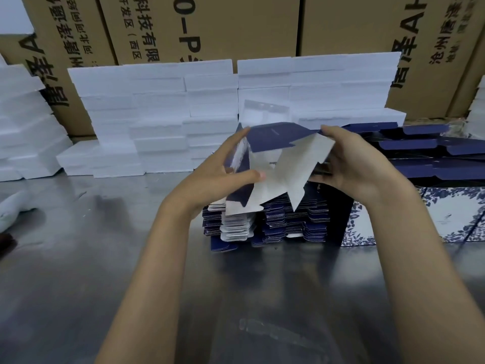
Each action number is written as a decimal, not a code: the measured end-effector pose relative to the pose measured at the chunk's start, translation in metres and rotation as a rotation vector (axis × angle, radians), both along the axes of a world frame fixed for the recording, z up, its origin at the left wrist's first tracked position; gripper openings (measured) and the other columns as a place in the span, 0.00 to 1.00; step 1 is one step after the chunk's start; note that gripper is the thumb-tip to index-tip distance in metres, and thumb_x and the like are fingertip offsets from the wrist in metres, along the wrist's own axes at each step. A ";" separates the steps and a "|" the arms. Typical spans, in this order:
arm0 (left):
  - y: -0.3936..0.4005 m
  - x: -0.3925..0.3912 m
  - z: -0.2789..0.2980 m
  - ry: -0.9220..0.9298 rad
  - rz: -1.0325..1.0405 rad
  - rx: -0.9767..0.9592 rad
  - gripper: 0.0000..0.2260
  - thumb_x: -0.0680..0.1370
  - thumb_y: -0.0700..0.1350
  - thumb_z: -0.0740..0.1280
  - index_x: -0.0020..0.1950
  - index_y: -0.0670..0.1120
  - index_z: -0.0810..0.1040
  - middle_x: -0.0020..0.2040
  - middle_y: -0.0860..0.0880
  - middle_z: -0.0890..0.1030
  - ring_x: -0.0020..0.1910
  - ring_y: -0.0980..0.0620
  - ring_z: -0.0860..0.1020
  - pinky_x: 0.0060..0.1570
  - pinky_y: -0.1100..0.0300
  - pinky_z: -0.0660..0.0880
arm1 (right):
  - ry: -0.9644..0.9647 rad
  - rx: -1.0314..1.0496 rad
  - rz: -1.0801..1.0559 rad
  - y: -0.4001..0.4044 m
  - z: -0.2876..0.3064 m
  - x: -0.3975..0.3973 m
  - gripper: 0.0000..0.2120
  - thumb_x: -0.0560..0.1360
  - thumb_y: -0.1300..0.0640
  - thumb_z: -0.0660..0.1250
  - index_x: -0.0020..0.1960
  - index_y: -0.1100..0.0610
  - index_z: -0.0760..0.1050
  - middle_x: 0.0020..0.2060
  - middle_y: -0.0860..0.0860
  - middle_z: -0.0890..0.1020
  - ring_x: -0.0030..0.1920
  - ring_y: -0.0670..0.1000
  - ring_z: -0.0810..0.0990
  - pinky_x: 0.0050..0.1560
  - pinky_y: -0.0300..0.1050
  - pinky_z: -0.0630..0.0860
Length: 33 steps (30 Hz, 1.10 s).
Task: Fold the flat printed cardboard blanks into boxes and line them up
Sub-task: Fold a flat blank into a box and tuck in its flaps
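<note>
A half-folded cardboard blank (278, 153), navy outside and white inside, hangs in the air above the table's middle. My left hand (220, 172) grips its left side, thumb across the white inner face. My right hand (346, 164) holds its right edge with fingers curled round it. Directly below sits a stack of flat navy blanks (265, 224) on the steel table (105, 245). Folded navy boxes (425, 153) lie in rows at the right, behind my right hand.
White foam blocks (162, 114) are piled along the back and at the far left (23, 122). Brown shipping cartons (236, 24) stand behind them. A blue-and-white floral box (446, 214) lies at the right. A white object (13, 208) lies at the left edge.
</note>
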<state>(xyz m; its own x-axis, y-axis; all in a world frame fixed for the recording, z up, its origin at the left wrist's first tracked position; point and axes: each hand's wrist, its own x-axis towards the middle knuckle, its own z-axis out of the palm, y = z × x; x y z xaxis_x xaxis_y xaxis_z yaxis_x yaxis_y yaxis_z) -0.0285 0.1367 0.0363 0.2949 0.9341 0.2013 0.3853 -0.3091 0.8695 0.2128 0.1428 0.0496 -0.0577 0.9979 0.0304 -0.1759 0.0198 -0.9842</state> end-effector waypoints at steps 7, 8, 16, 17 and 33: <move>0.001 0.004 0.002 -0.159 0.186 0.147 0.03 0.77 0.69 0.62 0.46 0.76 0.75 0.45 0.79 0.75 0.40 0.77 0.75 0.43 0.61 0.76 | -0.325 0.156 0.216 0.011 -0.010 0.004 0.19 0.80 0.57 0.64 0.69 0.46 0.76 0.58 0.45 0.85 0.60 0.47 0.82 0.59 0.49 0.78; 0.001 0.003 0.003 -0.163 0.191 0.154 0.05 0.77 0.69 0.62 0.41 0.76 0.75 0.43 0.79 0.75 0.38 0.77 0.75 0.42 0.62 0.74 | -0.387 0.160 0.227 0.012 -0.013 0.003 0.23 0.78 0.57 0.69 0.71 0.43 0.74 0.60 0.45 0.84 0.62 0.45 0.81 0.61 0.49 0.76; 0.000 0.002 0.003 -0.207 0.177 0.150 0.07 0.76 0.69 0.63 0.51 0.71 0.78 0.51 0.75 0.78 0.51 0.68 0.80 0.48 0.63 0.74 | -0.563 0.194 0.030 0.022 -0.030 -0.018 0.33 0.70 0.40 0.77 0.73 0.42 0.71 0.62 0.44 0.81 0.62 0.42 0.79 0.60 0.44 0.76; 0.000 0.003 0.003 -0.204 0.179 0.155 0.10 0.76 0.68 0.64 0.54 0.69 0.78 0.52 0.73 0.78 0.49 0.68 0.80 0.47 0.62 0.75 | -0.569 0.216 0.015 0.022 -0.032 -0.019 0.32 0.71 0.40 0.76 0.72 0.44 0.72 0.61 0.44 0.81 0.62 0.42 0.79 0.58 0.41 0.77; 0.011 0.028 -0.007 -0.284 0.383 0.250 0.07 0.76 0.47 0.73 0.53 0.55 0.81 0.57 0.60 0.79 0.57 0.59 0.77 0.50 0.61 0.73 | -0.883 0.508 -0.425 0.029 -0.048 -0.042 0.18 0.77 0.43 0.71 0.36 0.52 0.73 0.26 0.43 0.71 0.29 0.44 0.69 0.28 0.33 0.61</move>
